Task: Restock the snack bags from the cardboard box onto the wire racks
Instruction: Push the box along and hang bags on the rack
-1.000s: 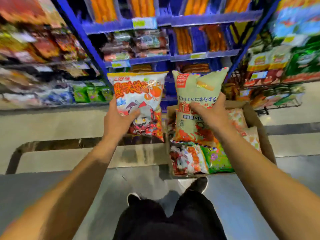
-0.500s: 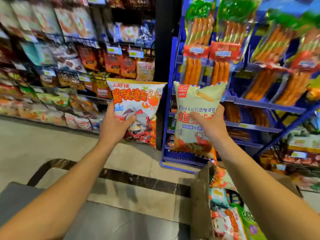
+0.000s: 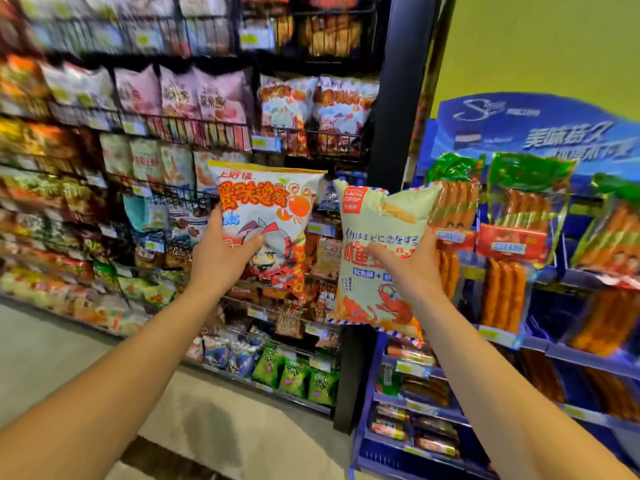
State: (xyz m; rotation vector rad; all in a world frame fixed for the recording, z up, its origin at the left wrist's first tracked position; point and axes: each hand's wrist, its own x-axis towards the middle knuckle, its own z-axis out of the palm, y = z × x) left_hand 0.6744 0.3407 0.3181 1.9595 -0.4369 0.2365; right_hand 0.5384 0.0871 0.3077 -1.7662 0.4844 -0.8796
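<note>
The left hand (image 3: 221, 251) grips a white-and-orange snack bag (image 3: 266, 216) printed with a crab and a cartoon figure, thumb across its front and fingers behind. The right hand (image 3: 408, 268) clamps a pale green snack bag (image 3: 381, 244) the same way, low on its body. Each bag stands upright with its printed face toward the person, likely so the label can be read and matched against what hangs on the racks. The two bags are just beside each other, not touching, with both arms stretched forward.

Beyond the left hand stand the black wire racks (image 3: 194, 129), their tiers packed with bagged snacks. Up and slightly right of that hand, a tier holds white-and-orange bags (image 3: 313, 105) that seem to share the held bag's colours, which suggests the spot it belongs in; blur keeps me from being sure. I cannot pick out a matching row for the green bag.

To the right of the right hand is a blue display stand (image 3: 519, 133) hung with sausage packs (image 3: 523, 206), which is not part of this job. The cardboard box is out of view.

The step in hand appears to be carrying both bags toward the racks; neither is placed yet.
</note>
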